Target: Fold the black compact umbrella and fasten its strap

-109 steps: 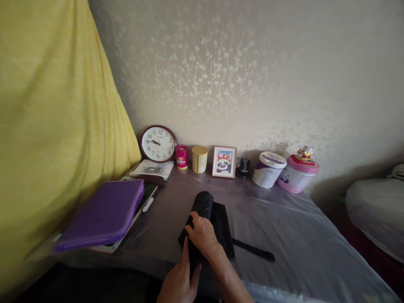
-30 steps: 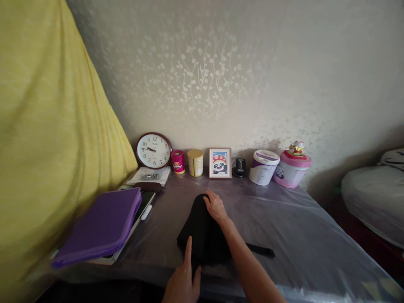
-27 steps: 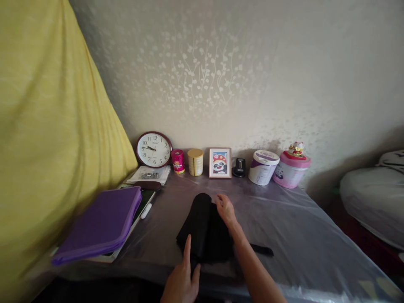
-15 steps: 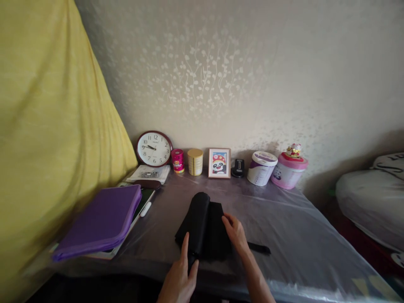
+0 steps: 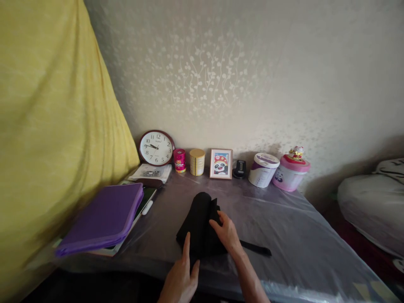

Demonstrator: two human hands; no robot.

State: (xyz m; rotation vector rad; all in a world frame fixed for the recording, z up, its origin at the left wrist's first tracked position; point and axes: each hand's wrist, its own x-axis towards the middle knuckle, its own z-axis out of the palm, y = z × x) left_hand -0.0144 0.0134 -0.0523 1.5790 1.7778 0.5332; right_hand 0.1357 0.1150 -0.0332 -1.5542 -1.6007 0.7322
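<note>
A black cloth roll (image 5: pixel 196 214), thick and partly rolled, lies on the table with its right part lifted and folding toward the rolled part. My left hand (image 5: pixel 181 275) holds the roll's near end, index finger stretched along it and thumb apart at the edge. The other left fingers are mostly hidden. On the right side, my right hand (image 5: pixel 226 232) grips the raised flap between thumb and fingers. A black strap (image 5: pixel 256 247) runs out to the right from under my right wrist and lies flat on the table.
Plastic film covers the table (image 5: pixel 284 227). A purple folder (image 5: pixel 102 214) lies on books at left. Along the wall stand a clock (image 5: pixel 157 147), a pink can (image 5: pixel 179 160), a yellow can (image 5: pixel 197 162), a framed panda picture (image 5: pixel 221 164), a black object (image 5: pixel 240 169) and two tubs (image 5: pixel 264 170).
My right hand has moved left, bringing the flap up and over toward the rolled part. My left hand stays at the near end. The view has shifted slightly.
</note>
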